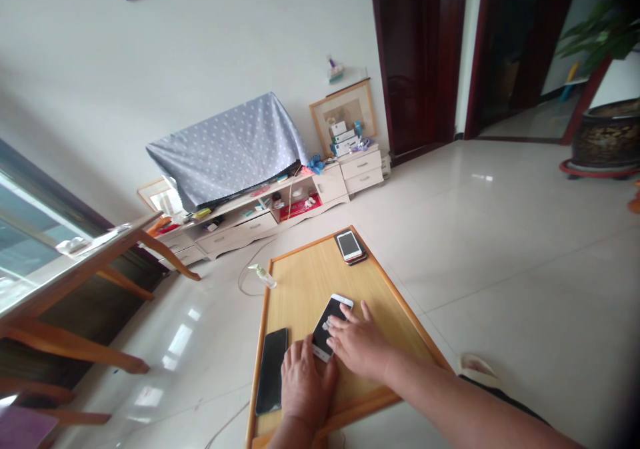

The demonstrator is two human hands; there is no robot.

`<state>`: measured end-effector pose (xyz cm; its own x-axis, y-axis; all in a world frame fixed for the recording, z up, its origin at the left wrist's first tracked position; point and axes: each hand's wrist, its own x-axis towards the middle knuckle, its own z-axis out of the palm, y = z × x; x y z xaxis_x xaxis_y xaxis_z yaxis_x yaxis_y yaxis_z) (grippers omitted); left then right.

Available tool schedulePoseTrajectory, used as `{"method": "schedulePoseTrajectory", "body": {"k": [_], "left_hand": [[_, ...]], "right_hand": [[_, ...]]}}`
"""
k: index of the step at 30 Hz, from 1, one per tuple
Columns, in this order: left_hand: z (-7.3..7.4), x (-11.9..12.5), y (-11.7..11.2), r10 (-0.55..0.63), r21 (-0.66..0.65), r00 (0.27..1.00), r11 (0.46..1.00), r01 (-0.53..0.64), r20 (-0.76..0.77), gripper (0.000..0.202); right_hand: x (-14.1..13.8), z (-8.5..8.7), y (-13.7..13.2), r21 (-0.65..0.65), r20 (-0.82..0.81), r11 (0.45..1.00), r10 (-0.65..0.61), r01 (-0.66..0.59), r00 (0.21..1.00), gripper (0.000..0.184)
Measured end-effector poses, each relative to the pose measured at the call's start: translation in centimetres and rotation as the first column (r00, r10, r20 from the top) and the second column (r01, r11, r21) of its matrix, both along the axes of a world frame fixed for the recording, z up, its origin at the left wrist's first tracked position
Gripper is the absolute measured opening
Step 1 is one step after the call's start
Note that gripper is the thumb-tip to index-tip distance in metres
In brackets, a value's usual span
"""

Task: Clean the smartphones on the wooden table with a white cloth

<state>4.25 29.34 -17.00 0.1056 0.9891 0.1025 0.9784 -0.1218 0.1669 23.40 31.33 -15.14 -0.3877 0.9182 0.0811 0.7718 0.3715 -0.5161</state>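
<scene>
A white smartphone with a dark screen [323, 340] lies slantwise on the small wooden table. My left hand [303, 381] grips its lower end, fingers along the left edge and thumb near the bottom right corner. Over the screen my right hand [361, 344] is spread open, fingers stretched out. Some of its fingertips press a small whitish piece [327, 323] against the glass; what it is made of is too small to make out. Just left of my left hand lies a larger black smartphone [271, 371].
At the table's [300, 272] far right corner lies a white phone [349, 244] on top of another dark one. A clear pump bottle [264, 276] stands at the left edge. Beyond are a low cabinet [330, 184], a wooden side table [85, 269] and a potted plant [607, 136].
</scene>
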Motion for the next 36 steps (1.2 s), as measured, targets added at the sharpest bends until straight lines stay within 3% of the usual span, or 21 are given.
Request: {"method": "schedulePoseTrajectory", "body": {"k": [3, 5, 11, 13, 20, 28, 33, 36], "left_hand": [[-0.2, 0.0, -0.1, 0.005, -0.003, 1.000, 1.000, -0.005, -0.007, 0.058], [-0.2, 0.0, -0.1, 0.006, 0.001, 1.000, 1.000, -0.006, -0.008, 0.058], [-0.3, -0.1, 0.1, -0.012, -0.002, 1.000, 1.000, 0.012, 0.000, 0.057], [-0.2, -0.1, 0.1, -0.009, -0.004, 1.000, 1.000, 0.009, 0.001, 0.057], [-0.2, 0.0, -0.1, 0.001, 0.018, 1.000, 1.000, -0.001, -0.002, 0.057], [-0.2, -0.1, 0.0, -0.010, -0.001, 1.000, 1.000, 0.010, 0.000, 0.055], [-0.2, 0.0, -0.1, -0.010, 0.021, 1.000, 1.000, 0.010, 0.005, 0.060], [-0.2, 0.0, 0.0, -0.006, 0.016, 1.000, 1.000, 0.006, 0.006, 0.060]], "right_hand": [[0.7, -0.2, 1.2, -0.038, 0.001, 0.991, -0.131, 0.131, 0.991, 0.053], [0.7, -0.3, 1.2, -0.036, 0.000, 0.990, -0.139, 0.139, 0.990, 0.054], [-1.1, -0.5, -1.2, 0.049, -0.037, 0.996, 0.079, -0.077, 0.996, 0.055], [-1.1, -0.5, -1.2, 0.056, -0.040, 0.994, 0.095, -0.093, 0.995, 0.054], [0.3, -0.8, 1.0, -0.002, -0.018, 0.990, -0.139, 0.139, 0.990, 0.054], [-1.4, -0.6, -1.3, 0.057, -0.053, 0.994, 0.095, -0.092, 0.994, 0.054], [-0.3, -0.8, 0.5, 0.020, -0.025, 0.996, -0.085, 0.086, 0.996, 0.052], [-0.3, -0.9, 0.4, 0.022, -0.020, 0.996, -0.082, 0.083, 0.996, 0.052]]}}
